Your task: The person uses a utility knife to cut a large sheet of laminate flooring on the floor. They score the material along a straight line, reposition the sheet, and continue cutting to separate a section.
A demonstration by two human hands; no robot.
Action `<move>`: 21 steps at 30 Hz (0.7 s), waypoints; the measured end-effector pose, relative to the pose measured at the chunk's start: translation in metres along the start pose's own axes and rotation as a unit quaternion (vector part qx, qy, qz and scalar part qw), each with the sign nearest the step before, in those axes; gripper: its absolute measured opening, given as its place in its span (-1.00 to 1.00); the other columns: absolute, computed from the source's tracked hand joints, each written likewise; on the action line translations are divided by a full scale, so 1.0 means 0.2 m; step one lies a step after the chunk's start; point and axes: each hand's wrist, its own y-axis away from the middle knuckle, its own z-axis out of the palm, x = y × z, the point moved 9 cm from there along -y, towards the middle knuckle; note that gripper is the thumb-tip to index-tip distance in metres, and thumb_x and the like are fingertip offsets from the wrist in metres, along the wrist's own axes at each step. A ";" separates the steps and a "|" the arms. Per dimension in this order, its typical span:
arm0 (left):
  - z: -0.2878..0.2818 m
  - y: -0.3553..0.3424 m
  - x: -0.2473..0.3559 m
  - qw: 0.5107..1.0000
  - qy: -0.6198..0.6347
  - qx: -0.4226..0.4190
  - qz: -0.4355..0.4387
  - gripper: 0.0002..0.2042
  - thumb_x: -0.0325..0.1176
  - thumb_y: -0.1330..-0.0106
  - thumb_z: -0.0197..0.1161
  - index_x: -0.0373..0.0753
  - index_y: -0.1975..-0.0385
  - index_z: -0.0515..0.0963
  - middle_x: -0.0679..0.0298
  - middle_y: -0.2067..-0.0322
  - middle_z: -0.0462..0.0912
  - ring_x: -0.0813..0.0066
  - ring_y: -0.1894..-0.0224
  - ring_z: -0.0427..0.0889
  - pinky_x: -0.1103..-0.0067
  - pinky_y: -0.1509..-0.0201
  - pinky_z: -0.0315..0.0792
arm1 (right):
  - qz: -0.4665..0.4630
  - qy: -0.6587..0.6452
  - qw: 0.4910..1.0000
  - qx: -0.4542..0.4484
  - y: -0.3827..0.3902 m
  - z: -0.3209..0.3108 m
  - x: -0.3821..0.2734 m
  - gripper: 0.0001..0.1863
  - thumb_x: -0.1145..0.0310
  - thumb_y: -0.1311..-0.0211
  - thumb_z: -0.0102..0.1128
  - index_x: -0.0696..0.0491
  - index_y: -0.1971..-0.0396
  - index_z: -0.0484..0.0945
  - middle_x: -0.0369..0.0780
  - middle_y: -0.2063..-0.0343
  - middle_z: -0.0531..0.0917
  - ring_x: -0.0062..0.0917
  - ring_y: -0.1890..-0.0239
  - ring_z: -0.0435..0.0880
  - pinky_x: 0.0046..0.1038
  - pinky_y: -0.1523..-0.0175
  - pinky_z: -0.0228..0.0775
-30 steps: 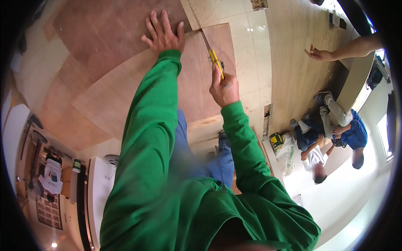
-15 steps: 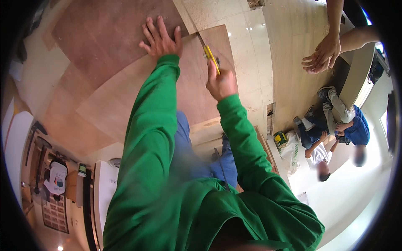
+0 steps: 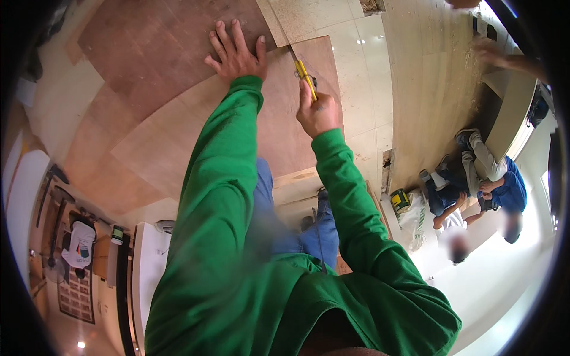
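My right hand (image 3: pixel 320 114) is wrapped round the yellow handle of a handsaw (image 3: pixel 306 77), seen nearly edge-on. Its thin dark blade runs forward across the far edge of a reddish-brown plywood sheet (image 3: pixel 285 113), close to that sheet's right side. To the left, my left hand (image 3: pixel 238 59) lies with fingers spread, pressed on the wood where a darker brown sheet (image 3: pixel 160 53) meets the lighter one. How deep the blade sits in the wood cannot be made out.
Sawdust lies on pale floor tiles (image 3: pixel 362 77) and boards (image 3: pixel 415 59). A co-worker's blurred hand (image 3: pixel 490 53) shows at upper right. Two people sit at the right, near a green-and-yellow can (image 3: pixel 400 200) and a plastic bag (image 3: pixel 414 222). Another person (image 3: pixel 80 244) is at far left.
The saw and my right hand have shifted slightly forward against the plywood. My left hand stays on the sheet. The co-worker's hands, together at upper right before, have moved apart.
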 end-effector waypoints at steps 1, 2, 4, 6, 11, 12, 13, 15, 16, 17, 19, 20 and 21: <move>0.00 0.00 0.00 1.000 0.005 -0.001 -0.001 -0.22 0.29 -0.52 0.08 0.08 -0.64 0.14 0.12 -0.68 0.04 -0.03 -0.69 -0.01 -0.32 -0.43 -0.05 | -0.007 -0.026 1.000 0.003 0.07 -0.04 0.03 -0.53 0.13 -0.52 0.32 0.28 0.44 0.71 0.18 0.64 0.58 -0.01 0.60 0.73 -0.15 0.49 0.41; 0.00 0.00 0.00 1.000 0.015 -0.001 -0.001 -0.22 0.29 -0.52 0.08 0.09 -0.64 0.14 0.12 -0.68 0.04 -0.03 -0.70 -0.02 -0.33 -0.43 -0.05 | -0.039 -0.052 0.998 0.023 0.18 -0.11 0.06 -0.53 0.13 -0.52 0.32 0.28 0.44 0.71 0.17 0.65 0.58 -0.01 0.60 0.72 -0.15 0.48 0.42; 0.00 -0.01 0.00 1.000 0.027 -0.005 -0.005 -0.22 0.29 -0.52 0.09 0.09 -0.64 0.14 0.13 -0.68 0.04 -0.03 -0.70 -0.03 -0.34 -0.44 -0.06 | 0.001 -0.024 1.000 -0.006 0.51 -0.27 0.20 -0.55 0.17 -0.53 0.30 0.28 0.45 0.71 0.16 0.65 0.57 -0.04 0.61 0.72 -0.15 0.48 0.42; 0.01 -0.01 0.00 0.999 0.025 -0.014 -0.014 -0.23 0.29 -0.52 0.09 0.09 -0.64 0.15 0.13 -0.68 0.04 -0.02 -0.70 -0.03 -0.34 -0.44 -0.06 | 0.015 0.009 0.999 -0.035 0.79 -0.43 0.26 -0.57 0.20 -0.53 0.29 0.26 0.45 0.72 0.16 0.65 0.59 -0.06 0.60 0.72 -0.15 0.48 0.42; 0.01 0.00 0.00 0.999 0.036 0.000 -0.006 -0.23 0.28 -0.52 0.10 0.09 -0.63 0.15 0.13 -0.67 0.05 -0.02 -0.70 -0.03 -0.35 -0.44 -0.07 | 0.071 0.029 0.996 -0.045 0.41 -0.25 0.10 -0.55 0.16 -0.53 0.32 0.25 0.46 0.73 0.15 0.65 0.60 -0.07 0.61 0.71 -0.15 0.48 0.41; 0.01 0.00 0.00 0.999 0.037 0.002 -0.004 -0.23 0.28 -0.52 0.11 0.09 -0.63 0.16 0.13 -0.67 0.05 -0.02 -0.70 -0.03 -0.35 -0.44 -0.07 | 0.025 -0.017 0.999 0.018 0.23 -0.18 0.00 -0.53 0.13 -0.52 0.34 0.27 0.46 0.72 0.16 0.63 0.60 -0.02 0.58 0.73 -0.15 0.47 0.43; 0.01 0.01 -0.01 0.999 0.035 0.004 -0.008 -0.23 0.28 -0.52 0.11 0.09 -0.63 0.15 0.13 -0.67 0.05 -0.02 -0.70 -0.04 -0.36 -0.44 -0.06 | 0.020 -0.004 1.000 0.004 0.10 -0.09 -0.02 -0.53 0.13 -0.52 0.35 0.27 0.44 0.72 0.17 0.62 0.60 0.01 0.56 0.73 -0.14 0.46 0.44; 0.00 0.00 0.01 0.999 0.036 0.012 0.003 -0.22 0.28 -0.52 0.10 0.10 -0.63 0.14 0.14 -0.67 0.05 -0.03 -0.70 -0.04 -0.37 -0.44 -0.06 | 0.023 -0.005 1.000 -0.003 0.02 -0.02 0.01 -0.54 0.13 -0.52 0.34 0.27 0.42 0.72 0.17 0.61 0.60 0.05 0.53 0.74 -0.14 0.46 0.45; 0.01 0.00 0.01 0.999 0.034 0.003 0.001 -0.22 0.28 -0.52 0.10 0.10 -0.64 0.14 0.14 -0.67 0.05 -0.03 -0.70 -0.04 -0.37 -0.44 -0.05 | 0.006 -0.022 1.000 0.010 0.07 -0.06 0.03 -0.55 0.14 -0.52 0.34 0.27 0.42 0.72 0.17 0.61 0.59 0.06 0.53 0.74 -0.14 0.46 0.45; 0.01 0.00 0.00 1.000 0.029 0.000 -0.003 -0.22 0.28 -0.52 0.10 0.10 -0.64 0.14 0.14 -0.68 0.04 -0.03 -0.70 -0.04 -0.37 -0.44 -0.05 | -0.037 -0.043 0.998 0.034 0.17 -0.13 0.04 -0.56 0.15 -0.52 0.33 0.26 0.41 0.72 0.17 0.61 0.59 0.08 0.52 0.74 -0.14 0.45 0.45; 0.01 0.00 0.00 1.000 0.027 -0.006 -0.012 -0.22 0.28 -0.52 0.10 0.10 -0.64 0.14 0.14 -0.68 0.04 -0.03 -0.70 -0.04 -0.38 -0.43 -0.04 | 0.001 -0.014 1.000 -0.007 0.49 -0.27 0.15 -0.57 0.19 -0.54 0.29 0.28 0.42 0.72 0.16 0.65 0.58 0.01 0.56 0.75 -0.18 0.47 0.45; 0.01 -0.01 0.00 0.999 0.028 -0.011 -0.014 -0.23 0.28 -0.52 0.10 0.10 -0.64 0.14 0.14 -0.68 0.03 -0.03 -0.70 -0.04 -0.38 -0.43 -0.04 | 0.008 0.001 1.000 -0.023 0.65 -0.36 0.18 -0.57 0.20 -0.55 0.27 0.28 0.42 0.72 0.14 0.66 0.58 -0.05 0.59 0.74 -0.20 0.48 0.44; 0.02 -0.01 0.00 0.999 0.024 -0.020 -0.019 -0.23 0.29 -0.52 0.10 0.10 -0.64 0.15 0.14 -0.68 0.03 -0.03 -0.70 -0.04 -0.38 -0.43 -0.03 | 0.068 0.037 0.995 -0.063 0.75 -0.40 0.24 -0.57 0.22 -0.56 0.25 0.29 0.42 0.72 0.13 0.67 0.58 -0.11 0.61 0.74 -0.21 0.48 0.43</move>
